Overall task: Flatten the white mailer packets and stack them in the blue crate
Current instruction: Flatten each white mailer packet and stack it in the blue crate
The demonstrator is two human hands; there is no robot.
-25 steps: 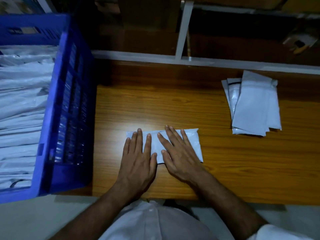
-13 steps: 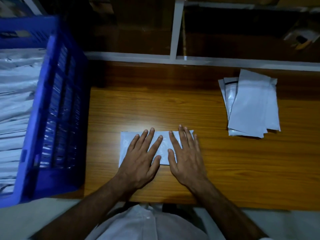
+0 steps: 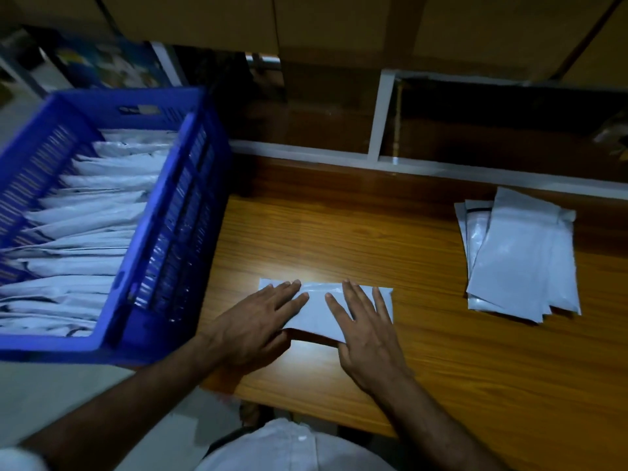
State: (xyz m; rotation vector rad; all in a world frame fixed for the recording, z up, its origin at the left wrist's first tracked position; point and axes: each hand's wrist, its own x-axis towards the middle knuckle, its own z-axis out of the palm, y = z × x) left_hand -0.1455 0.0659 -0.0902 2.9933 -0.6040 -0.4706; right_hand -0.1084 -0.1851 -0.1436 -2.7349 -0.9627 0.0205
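A white mailer packet (image 3: 319,309) lies lengthwise on the wooden table (image 3: 390,253) near its front edge. My left hand (image 3: 253,321) lies flat on the packet's left part, fingers straight. On its right part rests my right hand (image 3: 365,329), also flat with fingers spread. The packet's near edge looks slightly lifted between the thumbs. The blue crate (image 3: 163,239) stands at the left, beside the table, filled with several white packets standing in a row. A small pile of white packets (image 3: 520,256) lies on the table at the right.
A white-framed ledge (image 3: 377,158) runs along the table's back with dark shelving behind it. Brown cardboard boxes (image 3: 339,28) sit above at the back. My white shirt (image 3: 292,447) shows at the bottom edge.
The view has swung left and up, showing more of the crate. Both hands stay flat on the packet; its near edge now seems lifted a little between the thumbs.
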